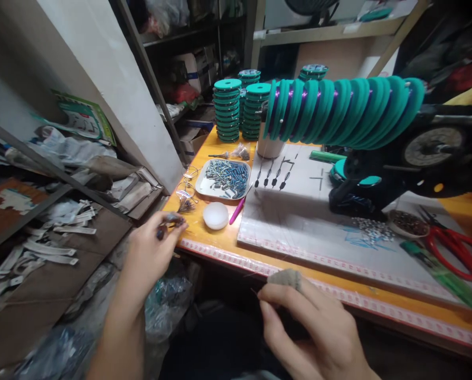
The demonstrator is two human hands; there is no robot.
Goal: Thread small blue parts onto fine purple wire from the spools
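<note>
My left hand [153,244] is at the table's left front edge, close to a small bundle of thin dark pieces [186,206]. Its thumb and forefinger come together, and dark wraps cover some fingertips; anything between them is too blurred to make out. Lower down, in front of the table edge, my right hand [311,322] pinches a thin dark wire-like piece [254,291] whose kind is unclear. A grey-green cloth wrap [285,278] covers one of its fingers. Between the hands and the tray stands a small white bowl [215,216], with a magenta pen-like tool [237,211] beside it.
A white tray [199,186] holds many small blue and silver pieces. Green foam spools [339,113] sit in a row on a black machine [410,153], above a grey board [299,221]. Red-handled scissors [455,253] lie right; stacked green spools [227,111] stand behind.
</note>
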